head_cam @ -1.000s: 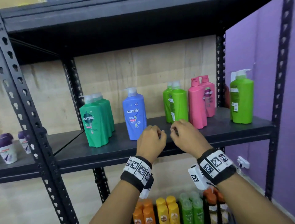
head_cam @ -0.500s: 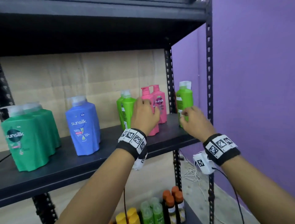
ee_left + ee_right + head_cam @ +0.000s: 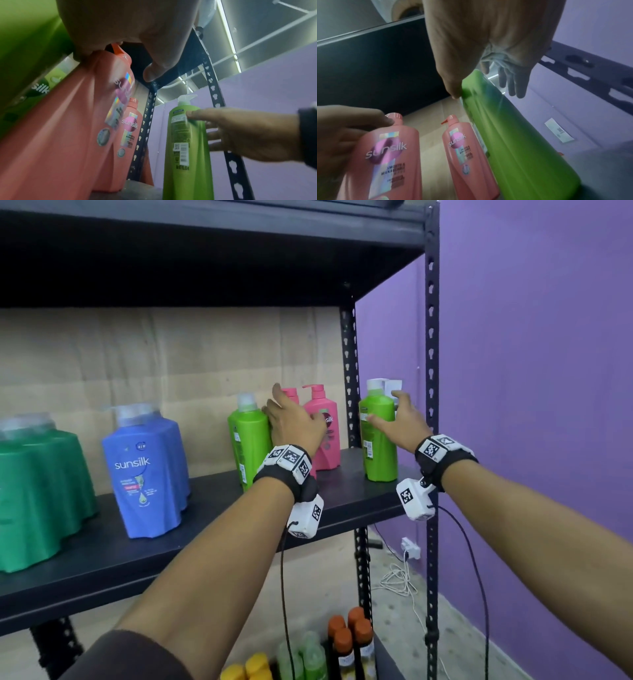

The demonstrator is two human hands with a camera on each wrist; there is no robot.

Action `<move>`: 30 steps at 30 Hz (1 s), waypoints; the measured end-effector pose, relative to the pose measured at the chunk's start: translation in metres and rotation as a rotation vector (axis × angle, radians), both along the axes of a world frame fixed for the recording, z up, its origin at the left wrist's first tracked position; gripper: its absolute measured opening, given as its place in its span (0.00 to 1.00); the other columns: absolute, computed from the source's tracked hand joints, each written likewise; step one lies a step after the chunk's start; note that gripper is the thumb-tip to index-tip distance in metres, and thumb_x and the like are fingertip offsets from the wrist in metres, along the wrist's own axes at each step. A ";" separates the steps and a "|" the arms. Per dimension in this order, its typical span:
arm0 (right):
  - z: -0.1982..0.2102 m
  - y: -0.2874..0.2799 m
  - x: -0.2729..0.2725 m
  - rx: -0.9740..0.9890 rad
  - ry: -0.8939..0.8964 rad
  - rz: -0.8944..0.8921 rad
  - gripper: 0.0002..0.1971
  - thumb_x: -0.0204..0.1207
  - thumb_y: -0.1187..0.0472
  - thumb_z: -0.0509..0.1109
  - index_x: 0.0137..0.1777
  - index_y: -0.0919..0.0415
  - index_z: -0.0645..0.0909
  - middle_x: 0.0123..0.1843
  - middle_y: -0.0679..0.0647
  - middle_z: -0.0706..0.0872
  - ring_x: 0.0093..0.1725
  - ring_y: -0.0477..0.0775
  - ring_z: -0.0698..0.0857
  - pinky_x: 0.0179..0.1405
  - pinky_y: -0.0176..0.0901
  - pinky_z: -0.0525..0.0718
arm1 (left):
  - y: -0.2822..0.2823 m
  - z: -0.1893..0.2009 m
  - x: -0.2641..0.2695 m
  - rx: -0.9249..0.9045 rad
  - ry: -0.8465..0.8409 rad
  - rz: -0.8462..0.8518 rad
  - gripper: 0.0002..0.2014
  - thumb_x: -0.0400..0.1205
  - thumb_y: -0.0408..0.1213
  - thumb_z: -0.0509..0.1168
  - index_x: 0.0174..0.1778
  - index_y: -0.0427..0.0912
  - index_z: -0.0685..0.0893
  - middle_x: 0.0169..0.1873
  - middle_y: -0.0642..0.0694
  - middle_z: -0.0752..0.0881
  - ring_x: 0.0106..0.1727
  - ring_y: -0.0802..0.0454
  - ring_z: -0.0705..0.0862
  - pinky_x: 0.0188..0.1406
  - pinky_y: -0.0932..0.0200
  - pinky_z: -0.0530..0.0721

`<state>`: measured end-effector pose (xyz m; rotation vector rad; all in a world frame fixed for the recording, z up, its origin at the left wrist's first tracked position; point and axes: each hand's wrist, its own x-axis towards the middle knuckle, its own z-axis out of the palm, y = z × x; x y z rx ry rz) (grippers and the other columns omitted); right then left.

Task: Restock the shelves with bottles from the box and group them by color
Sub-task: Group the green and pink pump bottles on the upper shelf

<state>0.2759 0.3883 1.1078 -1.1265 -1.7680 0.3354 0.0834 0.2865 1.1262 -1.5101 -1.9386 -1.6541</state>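
Note:
On the black shelf (image 3: 212, 508) two pink bottles stand side by side. My left hand (image 3: 291, 419) reaches over the front pink bottle (image 3: 68, 135) with spread fingers touching its shoulder near the cap; the thumb hangs free. The back pink bottle (image 3: 323, 433) stands just right of it, untouched. At the shelf's right end a lime green bottle (image 3: 378, 446) stands upright. My right hand (image 3: 404, 419) spans it, thumb on the label side (image 3: 190, 113), straight fingers (image 3: 513, 83) past its far side.
Another lime green bottle (image 3: 248, 443) stands directly left of my left hand. Further left are a blue bottle (image 3: 147, 470) and dark green bottles (image 3: 41, 491). A perforated upright post (image 3: 431, 405) and the purple wall (image 3: 531, 405) bound the right. Small bottles (image 3: 342, 642) fill the lower shelf.
Both hands rose from the shelf's front edge, where they were curled, and spread out, the left onto the front pink bottle, the right round the right-hand lime green bottle.

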 end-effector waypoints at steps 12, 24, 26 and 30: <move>-0.026 0.027 -0.009 -0.079 0.234 0.226 0.42 0.75 0.46 0.80 0.80 0.39 0.55 0.61 0.58 0.84 0.56 0.63 0.88 0.62 0.57 0.86 | 0.018 -0.019 -0.004 -0.101 -0.089 0.017 0.47 0.84 0.40 0.69 0.90 0.34 0.44 0.76 0.27 0.73 0.76 0.30 0.75 0.75 0.41 0.75; -0.032 0.033 -0.013 -0.141 0.340 0.224 0.39 0.72 0.44 0.80 0.76 0.47 0.62 0.63 0.55 0.86 0.59 0.61 0.88 0.65 0.61 0.86 | 0.037 -0.043 -0.023 -0.047 -0.268 -0.118 0.36 0.74 0.50 0.82 0.73 0.42 0.74 0.60 0.43 0.87 0.59 0.42 0.88 0.61 0.45 0.88; -0.033 0.032 -0.012 -0.113 0.326 0.213 0.39 0.72 0.44 0.79 0.78 0.41 0.60 0.61 0.54 0.87 0.56 0.61 0.88 0.61 0.55 0.86 | 0.039 -0.047 -0.019 -0.004 -0.264 -0.121 0.35 0.73 0.50 0.82 0.71 0.43 0.74 0.57 0.46 0.87 0.56 0.44 0.88 0.57 0.48 0.88; -0.033 0.024 -0.006 -0.054 0.345 0.282 0.41 0.71 0.40 0.78 0.78 0.24 0.57 0.59 0.47 0.86 0.46 0.43 0.87 0.46 0.39 0.81 | 0.041 -0.051 -0.004 0.124 -0.257 -0.103 0.33 0.73 0.48 0.83 0.69 0.44 0.75 0.53 0.48 0.86 0.51 0.46 0.88 0.51 0.52 0.87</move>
